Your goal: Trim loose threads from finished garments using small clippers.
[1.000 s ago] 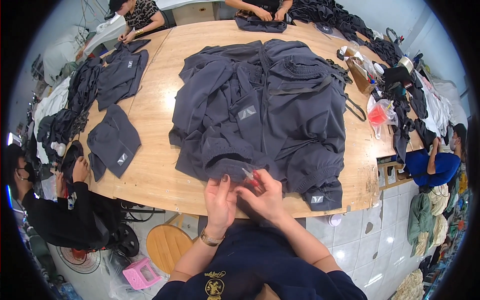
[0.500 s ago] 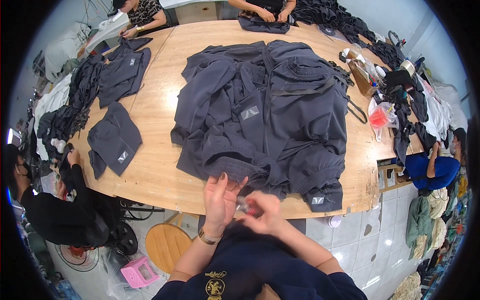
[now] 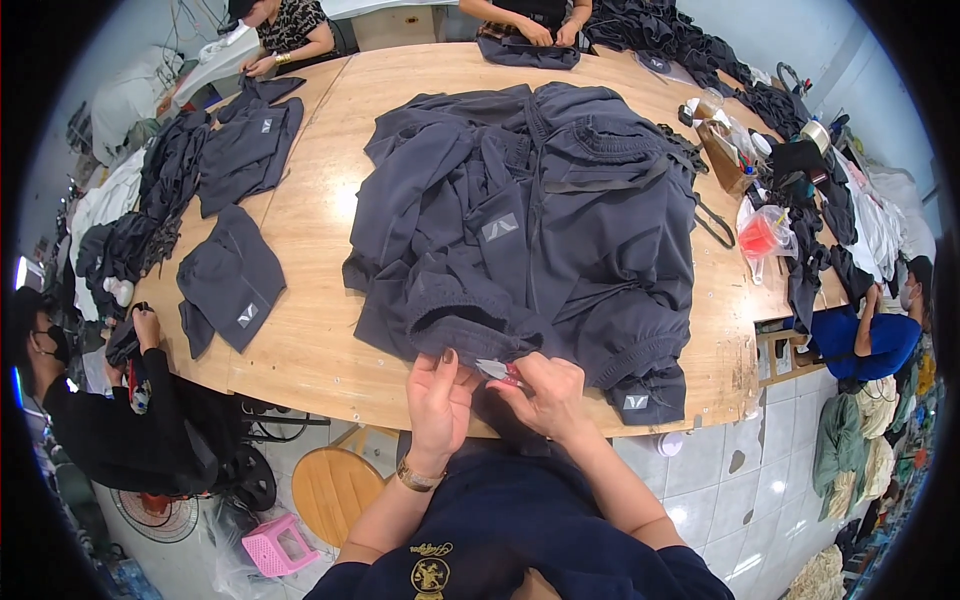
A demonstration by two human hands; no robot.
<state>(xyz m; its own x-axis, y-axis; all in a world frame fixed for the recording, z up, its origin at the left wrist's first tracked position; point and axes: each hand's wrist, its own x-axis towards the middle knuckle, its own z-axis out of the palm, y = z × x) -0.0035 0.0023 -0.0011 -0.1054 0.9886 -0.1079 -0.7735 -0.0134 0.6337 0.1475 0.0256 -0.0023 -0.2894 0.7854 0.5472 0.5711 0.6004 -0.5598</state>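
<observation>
A dark grey pair of elastic-waisted pants [image 3: 465, 300] lies on the wooden table in front of me, its gathered waistband toward me. My left hand [image 3: 438, 400] pinches the near edge of that waistband between thumb and fingers. From the right, my right hand [image 3: 545, 395] grips a pair of thread snips [image 3: 493, 370] with pale blades and a red handle. The blades point left, right beside my left fingertips at the fabric edge. Any thread between them is too small to make out. Some of the cloth hangs over the table's front edge between my hands.
More dark grey garments [image 3: 610, 220] are heaped beside it. Single folded pieces [image 3: 232, 285] lie on the left of the table [image 3: 310, 330]. A cup of red drink [image 3: 762, 235] stands at right. Co-workers sit around; a round stool [image 3: 335, 492] is below.
My right hand has moved up and slightly right, bringing the snips to the waistband edge beside my left fingers. The left hand keeps its hold, nearly still.
</observation>
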